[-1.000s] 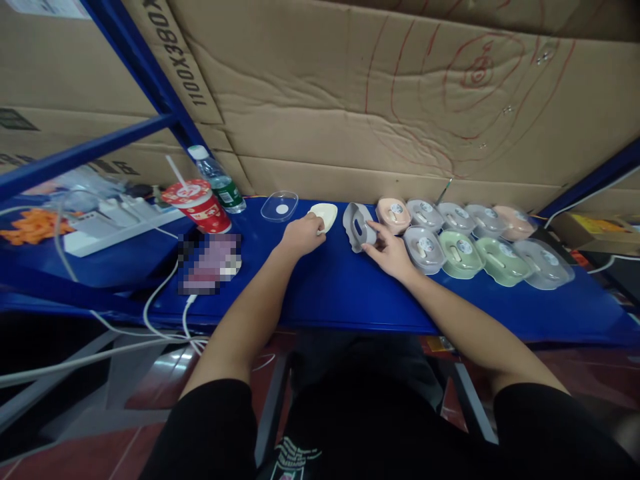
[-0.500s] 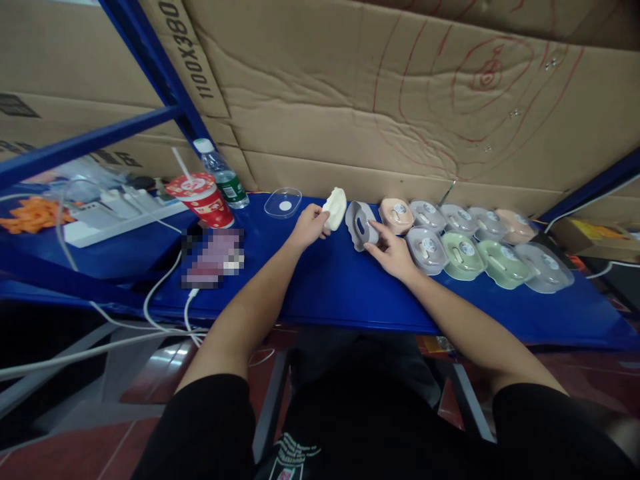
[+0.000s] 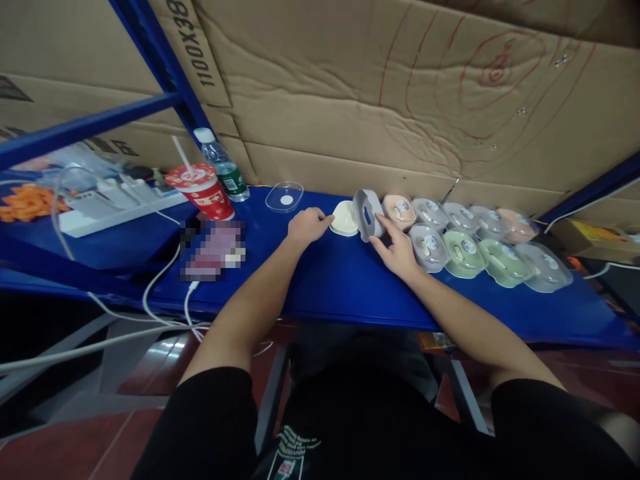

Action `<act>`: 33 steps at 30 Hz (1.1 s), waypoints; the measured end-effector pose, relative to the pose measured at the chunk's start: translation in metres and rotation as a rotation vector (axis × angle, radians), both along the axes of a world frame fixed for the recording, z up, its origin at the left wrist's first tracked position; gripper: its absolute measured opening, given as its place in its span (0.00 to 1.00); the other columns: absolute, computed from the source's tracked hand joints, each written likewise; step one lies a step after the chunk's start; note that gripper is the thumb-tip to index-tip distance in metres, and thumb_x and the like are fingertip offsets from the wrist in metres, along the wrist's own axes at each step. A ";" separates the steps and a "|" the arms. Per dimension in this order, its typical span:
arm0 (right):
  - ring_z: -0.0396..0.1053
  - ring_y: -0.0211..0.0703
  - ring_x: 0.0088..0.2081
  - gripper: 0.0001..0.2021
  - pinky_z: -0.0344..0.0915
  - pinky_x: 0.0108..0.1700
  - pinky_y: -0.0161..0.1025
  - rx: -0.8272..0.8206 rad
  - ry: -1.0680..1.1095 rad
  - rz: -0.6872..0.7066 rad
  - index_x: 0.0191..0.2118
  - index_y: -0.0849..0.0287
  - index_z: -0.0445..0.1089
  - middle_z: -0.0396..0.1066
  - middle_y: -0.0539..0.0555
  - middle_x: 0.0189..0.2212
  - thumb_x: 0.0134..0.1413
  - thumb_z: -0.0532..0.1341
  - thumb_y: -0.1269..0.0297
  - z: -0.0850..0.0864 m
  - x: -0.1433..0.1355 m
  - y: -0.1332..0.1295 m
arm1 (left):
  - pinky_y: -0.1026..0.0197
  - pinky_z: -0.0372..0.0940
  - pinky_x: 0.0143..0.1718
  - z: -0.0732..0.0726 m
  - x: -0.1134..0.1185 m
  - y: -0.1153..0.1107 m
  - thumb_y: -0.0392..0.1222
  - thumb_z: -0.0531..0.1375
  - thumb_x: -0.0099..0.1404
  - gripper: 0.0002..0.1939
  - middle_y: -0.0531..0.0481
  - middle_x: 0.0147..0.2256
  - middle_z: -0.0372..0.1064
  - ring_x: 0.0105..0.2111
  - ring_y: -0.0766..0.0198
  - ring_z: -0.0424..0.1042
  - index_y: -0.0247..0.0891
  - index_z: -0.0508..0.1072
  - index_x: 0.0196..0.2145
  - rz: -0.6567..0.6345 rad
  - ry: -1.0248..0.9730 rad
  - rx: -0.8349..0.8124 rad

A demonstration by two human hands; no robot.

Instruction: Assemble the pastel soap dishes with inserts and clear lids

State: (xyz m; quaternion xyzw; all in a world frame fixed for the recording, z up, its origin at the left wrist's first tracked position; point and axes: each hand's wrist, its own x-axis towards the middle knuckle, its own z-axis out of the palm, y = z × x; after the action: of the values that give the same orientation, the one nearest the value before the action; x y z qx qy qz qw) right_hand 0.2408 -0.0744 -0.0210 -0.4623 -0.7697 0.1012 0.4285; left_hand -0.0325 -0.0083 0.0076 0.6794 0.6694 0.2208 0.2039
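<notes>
A cream-coloured shallow plastic piece point(image 3: 345, 220) lies low on the blue table, its left edge pinched in the fingers of my left hand point(image 3: 309, 227). Directly right of it, a grey plastic piece with an oval slot point(image 3: 363, 207) stands tilted on its edge. My right hand point(image 3: 396, 248) grips this grey piece by its right side, thumb below and fingers above. The two pieces are close together, and I cannot tell whether they touch. Behind my left hand lies a clear lid with a round white sticker point(image 3: 285, 197).
Several lidded boxes in peach, grey and green, such as a green one point(image 3: 463, 255), stand in two rows at the right. A red paper cup point(image 3: 207, 193), a water bottle point(image 3: 225, 170) and a power strip point(image 3: 120, 207) are at the left. Cardboard point(image 3: 310, 100) backs the table point(image 3: 345, 287).
My left hand has lowered the cream piece from a raised, tilted pose to nearly flat on the table. The grey piece in my right hand has turned and come beside it.
</notes>
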 end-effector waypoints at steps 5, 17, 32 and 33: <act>0.72 0.67 0.65 0.31 0.66 0.69 0.66 0.060 -0.168 -0.009 0.75 0.56 0.62 0.74 0.62 0.65 0.71 0.57 0.52 0.014 -0.009 0.004 | 0.46 0.69 0.55 0.012 -0.014 -0.003 0.54 0.60 0.74 0.15 0.40 0.51 0.79 0.53 0.44 0.76 0.43 0.80 0.46 0.115 0.013 0.201; 0.71 0.65 0.58 0.26 0.52 0.67 0.63 0.151 -0.851 0.070 0.71 0.69 0.66 0.80 0.71 0.54 0.72 0.49 0.75 0.057 -0.141 0.071 | 0.45 0.61 0.67 0.012 -0.050 0.009 0.47 0.46 0.80 0.29 0.35 0.65 0.72 0.67 0.43 0.69 0.35 0.67 0.71 0.188 0.090 0.326; 0.68 0.73 0.61 0.27 0.66 0.61 0.66 -0.068 -0.528 -0.193 0.64 0.58 0.77 0.71 0.70 0.63 0.64 0.69 0.51 0.009 -0.065 0.052 | 0.31 0.49 0.70 -0.013 -0.047 0.022 0.71 0.57 0.69 0.42 0.31 0.71 0.62 0.68 0.29 0.63 0.42 0.71 0.70 -0.024 0.290 0.148; 0.69 0.72 0.59 0.26 0.68 0.58 0.64 -0.098 -0.523 -0.204 0.63 0.58 0.77 0.72 0.70 0.61 0.65 0.69 0.52 0.008 -0.062 0.055 | 0.31 0.50 0.70 -0.014 -0.047 0.022 0.71 0.57 0.69 0.42 0.30 0.71 0.62 0.68 0.29 0.63 0.42 0.72 0.69 -0.026 0.287 0.142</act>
State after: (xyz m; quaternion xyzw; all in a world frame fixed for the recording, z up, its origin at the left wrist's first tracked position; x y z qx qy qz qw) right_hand 0.1793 -0.0198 -0.0131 -0.5679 -0.7979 -0.0280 0.2002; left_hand -0.0799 0.0135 -0.0063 0.7254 0.6654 0.1655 0.0605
